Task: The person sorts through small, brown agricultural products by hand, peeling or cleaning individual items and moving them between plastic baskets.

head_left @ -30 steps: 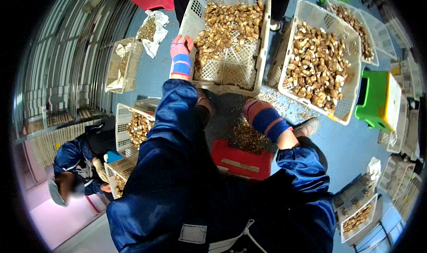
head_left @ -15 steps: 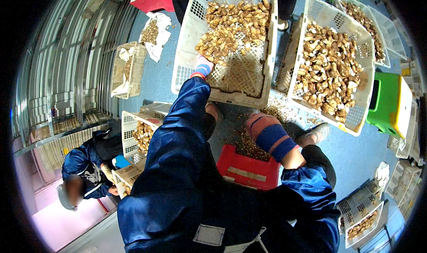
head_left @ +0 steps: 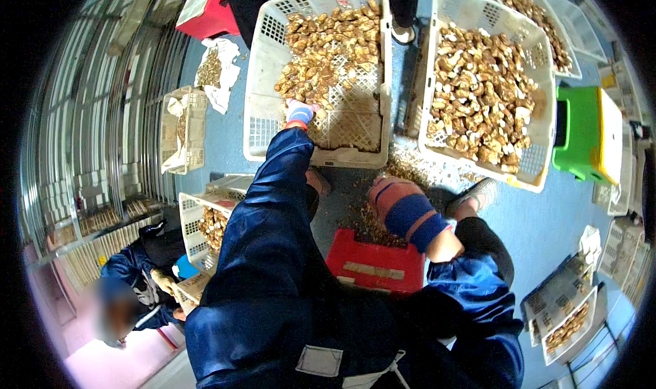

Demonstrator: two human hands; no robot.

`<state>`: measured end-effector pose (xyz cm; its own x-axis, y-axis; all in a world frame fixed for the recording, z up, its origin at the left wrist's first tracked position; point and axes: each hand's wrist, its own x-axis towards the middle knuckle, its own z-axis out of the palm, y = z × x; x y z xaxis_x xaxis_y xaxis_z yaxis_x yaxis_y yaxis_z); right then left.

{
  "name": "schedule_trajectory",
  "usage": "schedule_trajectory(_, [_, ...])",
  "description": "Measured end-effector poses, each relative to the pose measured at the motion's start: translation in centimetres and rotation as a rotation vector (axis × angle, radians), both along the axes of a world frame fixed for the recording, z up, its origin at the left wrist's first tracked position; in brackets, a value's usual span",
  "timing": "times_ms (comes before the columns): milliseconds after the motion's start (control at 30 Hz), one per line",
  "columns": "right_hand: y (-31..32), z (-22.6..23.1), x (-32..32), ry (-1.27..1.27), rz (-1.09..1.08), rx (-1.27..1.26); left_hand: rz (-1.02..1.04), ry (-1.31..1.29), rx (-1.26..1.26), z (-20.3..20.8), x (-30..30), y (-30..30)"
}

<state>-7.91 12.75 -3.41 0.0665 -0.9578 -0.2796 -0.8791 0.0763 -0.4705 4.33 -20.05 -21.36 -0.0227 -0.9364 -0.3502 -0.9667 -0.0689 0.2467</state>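
My left hand (head_left: 301,111), in a pink, blue and white striped glove, reaches into the near left part of a white plastic crate (head_left: 263,137). Its fingers are closed around what looks like a brown mushroom (head_left: 320,113), at the edge of a heap of brown-and-cream mushrooms (head_left: 335,40). The near right part of that crate shows its bare, dirty grid bottom. My right hand (head_left: 400,208), in a pink and blue striped glove, hangs closed before my body above scattered scraps. Its fingers curl out of sight, hiding whatever they may hold.
A second white crate (head_left: 543,173) full of mushrooms stands to the right, beside a green and yellow bin (head_left: 588,132). Below my hands lies a red stool or box (head_left: 376,262). Scraps (head_left: 410,167) litter the blue floor. Another person (head_left: 147,273) works at lower left.
The whole view has shifted, moving the crates left in the picture. My left hand has turned its fingers rightward at the heap's edge; my right hand stays closed above the scraps.
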Motion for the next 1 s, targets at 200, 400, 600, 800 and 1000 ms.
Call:
schedule_trajectory(200, [-1.1,0.9,-2.5,-0.002,-0.091,-0.184,-0.263,0.441,0.41,0.9,1.6,0.2])
schedule_trajectory(400, [-1.9,2.0,-5.5,-0.18,-0.339,-0.544,0.325,1.47,0.807,14.3,-1.8,6.1])
schedule_trajectory(600, [-2.1,7.5,-5.8,-1.294,-0.777,-0.402,-0.873,0.869,-0.017,23.2,-1.5,17.6])
schedule_trajectory(800, [-2.0,7.7,-4.8,-0.812,-0.626,-0.605,-0.183,1.592,1.041,22.1,-4.3,19.6])
schedule_trajectory(1000, [-2.5,7.9,-5.1,-0.631,-0.632,-0.583,-0.553,1.435,0.528,22.6,-4.4,19.3])
